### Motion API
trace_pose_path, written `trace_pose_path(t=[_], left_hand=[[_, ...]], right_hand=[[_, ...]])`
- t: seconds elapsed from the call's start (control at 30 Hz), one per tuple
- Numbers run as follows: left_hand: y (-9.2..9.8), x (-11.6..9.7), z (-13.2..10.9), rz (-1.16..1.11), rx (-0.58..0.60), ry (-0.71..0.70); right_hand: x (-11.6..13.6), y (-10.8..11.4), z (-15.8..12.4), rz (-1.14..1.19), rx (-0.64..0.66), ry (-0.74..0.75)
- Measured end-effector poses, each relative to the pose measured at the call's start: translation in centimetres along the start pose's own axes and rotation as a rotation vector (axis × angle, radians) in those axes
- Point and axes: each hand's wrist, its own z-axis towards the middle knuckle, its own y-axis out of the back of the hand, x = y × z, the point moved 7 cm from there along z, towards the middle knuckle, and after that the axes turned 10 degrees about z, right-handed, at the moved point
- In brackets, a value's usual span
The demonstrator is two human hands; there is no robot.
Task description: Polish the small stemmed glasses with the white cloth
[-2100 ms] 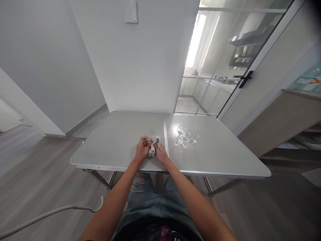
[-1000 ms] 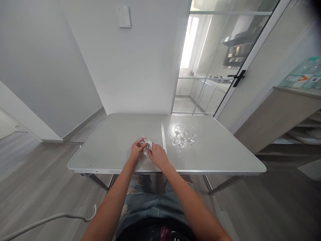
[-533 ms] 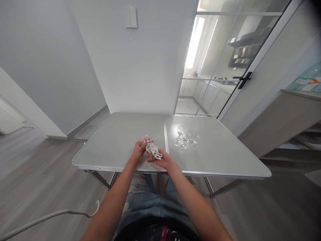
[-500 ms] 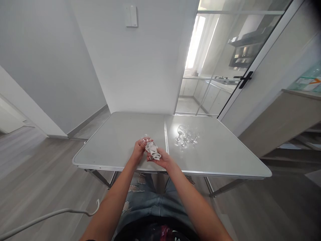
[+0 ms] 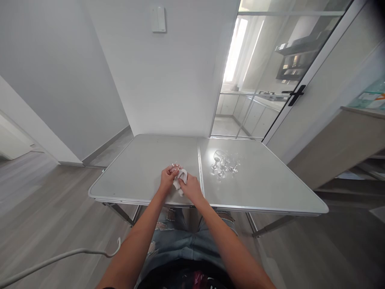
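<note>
My left hand (image 5: 166,179) is closed around a clear glass (image 5: 175,166), whose bowl shows above the fingers; the rest is covered by hand and cloth. A white cloth (image 5: 181,175) is bunched against the glass, pinched in my right hand (image 5: 191,188), with a loose end hanging below. Both hands meet over the near edge of the table, left of its seam. To their right, several clear stemmed glasses (image 5: 223,163) stand close together on the table.
The pale folding table (image 5: 255,188) has a metal rim and a seam (image 5: 199,164) across its middle. Behind it are a wall (image 5: 174,80) and a glass door with a black handle (image 5: 296,95). A white cable (image 5: 75,253) curves at lower left.
My right hand has turned over from palm up, and its fingers now press the cloth from above. The cloth is bunched closer to the glass. My left hand has barely moved.
</note>
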Motion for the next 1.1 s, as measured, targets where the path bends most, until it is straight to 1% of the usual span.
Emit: trace_pose_path(t=[0.03,0.13,0.17,0.2,0.23,0.27,0.3,0.33,0.37,0.43,0.53,0.57,0.6,0.63,0.67,0.7,0.73,0.77,0.87,0.9,0.93,0.97,1.0,1.03,1.07,1.1], left_hand=[[0.1,-0.2,-0.1,0.007,0.002,-0.007],[0.0,-0.4,-0.5,0.032,0.042,-0.019],[-0.1,-0.4,-0.6,0.047,0.061,-0.019],[-0.2,-0.3,-0.7,0.063,0.079,-0.019],[-0.3,-0.3,-0.7,0.075,0.090,-0.019],[-0.3,-0.3,-0.7,0.080,0.092,-0.021],[-0.2,-0.2,-0.6,0.076,0.084,-0.024],[-0.1,-0.2,-0.5,0.062,0.068,-0.028],[0.0,-0.2,-0.4,0.042,0.050,-0.033],[0.2,-0.3,-0.2,0.009,0.013,-0.042],[0.3,-0.2,-0.1,0.006,-0.032,-0.038],[0.2,-0.2,0.0,0.012,-0.041,-0.035],[0.2,-0.2,0.0,0.018,-0.045,-0.032],[0.1,-0.3,0.0,0.024,-0.044,-0.031],[0.1,-0.3,0.0,0.027,-0.041,-0.031],[0.1,-0.4,-0.1,0.025,-0.038,-0.033],[0.2,-0.5,-0.1,0.019,-0.037,-0.037],[0.2,-0.5,-0.2,0.011,-0.037,-0.040],[0.1,-0.3,-0.5,0.003,-0.004,-0.018],[0.0,-0.2,-0.6,0.011,0.017,-0.006],[-0.2,-0.1,-0.7,0.021,0.040,0.003],[-0.3,0.0,-0.7,0.030,0.060,0.007],[-0.4,0.0,-0.8,0.034,0.068,0.004],[-0.4,0.0,-0.7,0.032,0.066,-0.005],[-0.3,-0.1,-0.6,0.027,0.053,-0.016],[-0.1,-0.1,-0.5,0.023,0.032,-0.025]], right_hand=[[-0.5,-0.5,0.2,0.205,0.085,-0.063],[-1.0,-2.6,-0.1,0.853,0.429,-0.246],[-1.0,-3.0,-0.4,1.012,0.516,-0.299],[-1.1,-3.3,-0.6,1.122,0.578,-0.344],[-1.1,-3.6,-0.8,1.186,0.614,-0.372],[-1.2,-3.7,-0.8,1.209,0.617,-0.375],[-1.4,-3.7,-0.7,1.189,0.589,-0.357],[-1.5,-3.6,-0.5,1.124,0.537,-0.320],[-1.5,-3.3,-0.3,1.009,0.472,-0.274],[-1.3,-2.3,0.1,0.630,0.305,-0.156],[0.4,-0.4,0.0,-0.079,0.055,0.054],[1.2,-0.1,-0.2,-0.254,-0.002,0.116],[1.8,0.1,-0.4,-0.367,-0.043,0.162],[2.1,0.2,-0.5,-0.414,-0.068,0.180],[2.1,0.1,-0.5,-0.396,-0.069,0.168],[1.8,0.1,-0.4,-0.311,-0.049,0.126],[1.2,-0.1,-0.3,-0.160,-0.011,0.066],[0.6,-0.5,-0.1,0.047,0.059,-0.002],[-0.2,-2.5,-0.5,0.761,0.400,-0.192],[-0.2,-2.9,-0.8,0.938,0.496,-0.238],[-0.1,-3.1,-1.0,1.057,0.566,-0.275],[-0.1,-3.3,-1.2,1.120,0.600,-0.300],[-0.3,-3.3,-1.2,1.133,0.589,-0.309],[-0.5,-3.2,-1.1,1.100,0.540,-0.300],[-0.7,-3.0,-0.8,1.016,0.466,-0.276],[-0.9,-2.6,-0.5,0.878,0.377,-0.241]])
